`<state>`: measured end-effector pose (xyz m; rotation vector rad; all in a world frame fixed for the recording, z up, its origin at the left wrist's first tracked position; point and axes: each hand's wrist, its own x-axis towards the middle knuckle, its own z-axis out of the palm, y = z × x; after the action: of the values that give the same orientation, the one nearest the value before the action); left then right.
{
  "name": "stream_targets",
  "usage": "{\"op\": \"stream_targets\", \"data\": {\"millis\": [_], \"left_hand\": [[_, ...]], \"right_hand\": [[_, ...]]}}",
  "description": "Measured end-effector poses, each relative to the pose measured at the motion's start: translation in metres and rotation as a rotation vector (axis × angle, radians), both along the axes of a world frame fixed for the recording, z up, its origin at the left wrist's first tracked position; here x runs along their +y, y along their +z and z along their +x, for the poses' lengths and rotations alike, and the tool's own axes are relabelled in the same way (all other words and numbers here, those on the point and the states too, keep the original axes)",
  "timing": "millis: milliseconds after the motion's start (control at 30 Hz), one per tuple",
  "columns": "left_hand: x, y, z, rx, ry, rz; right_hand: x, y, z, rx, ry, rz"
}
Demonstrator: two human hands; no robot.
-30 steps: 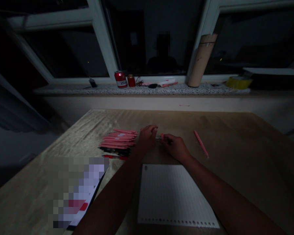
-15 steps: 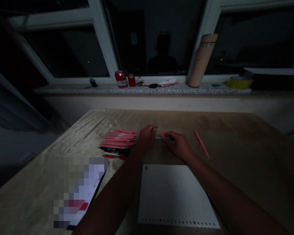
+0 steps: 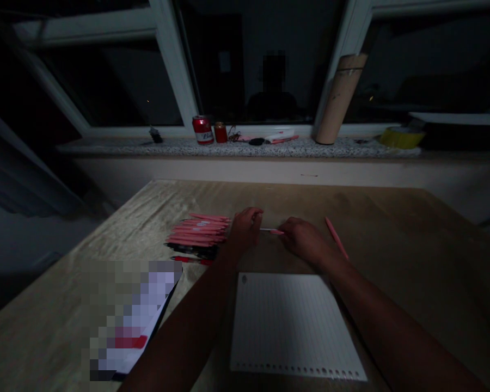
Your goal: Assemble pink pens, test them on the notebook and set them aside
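Only thing kinda legible is a "B" starting the white script on the red can, rest's too blurry.

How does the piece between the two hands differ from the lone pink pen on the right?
The piece shows a thin pale stretch and a pink end; the lone pen looks pink throughout. The piece runs nearly level across the view; the lone pen slants. Both show pink.
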<state>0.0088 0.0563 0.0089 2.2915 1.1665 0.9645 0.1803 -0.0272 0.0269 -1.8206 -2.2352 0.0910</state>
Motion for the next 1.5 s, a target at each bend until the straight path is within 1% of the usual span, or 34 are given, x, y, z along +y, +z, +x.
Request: {"op": "stream_targets", "data": {"millis": [100, 233, 500, 667, 767, 900, 1033, 1333, 1500], "left_hand": [[0.002, -0.002, -0.001, 0.009, -0.008, 0.061], [0.003, -0.004, 0.000, 0.047, -0.045, 0.091], [0.004, -0.006, 0.002, 0.181, -0.144, 0.200], [-0.001, -0.002, 0.002, 0.322, -0.159, 0.191], [-0.004, 0.002, 0.002, 0.382, -0.143, 0.178], [-0.006, 0.005, 0.002, 0.456, -0.162, 0.180], [-0.007, 0.006, 0.001, 0.479, -0.166, 0.191], [-0.007, 0.005, 0.001, 0.543, -0.206, 0.206], [-0.009, 0.006, 0.003, 0.563, -0.203, 0.215]], "right_hand": [[0.000, 0.001, -0.001, -0.033, 0.014, -0.014], [0.000, 0.002, -0.001, -0.060, 0.021, -0.035], [-0.002, 0.002, -0.004, -0.102, 0.015, -0.010], [-0.001, -0.001, -0.003, -0.090, 0.015, -0.014], [-0.001, -0.003, -0.002, -0.102, 0.011, -0.006], [-0.002, -0.003, -0.001, -0.109, 0.003, 0.016], [-0.002, -0.001, -0.002, -0.105, 0.019, 0.000], [-0.003, 0.002, -0.002, -0.124, -0.003, -0.028], [-0.006, 0.008, -0.002, -0.126, -0.013, -0.063]]}}
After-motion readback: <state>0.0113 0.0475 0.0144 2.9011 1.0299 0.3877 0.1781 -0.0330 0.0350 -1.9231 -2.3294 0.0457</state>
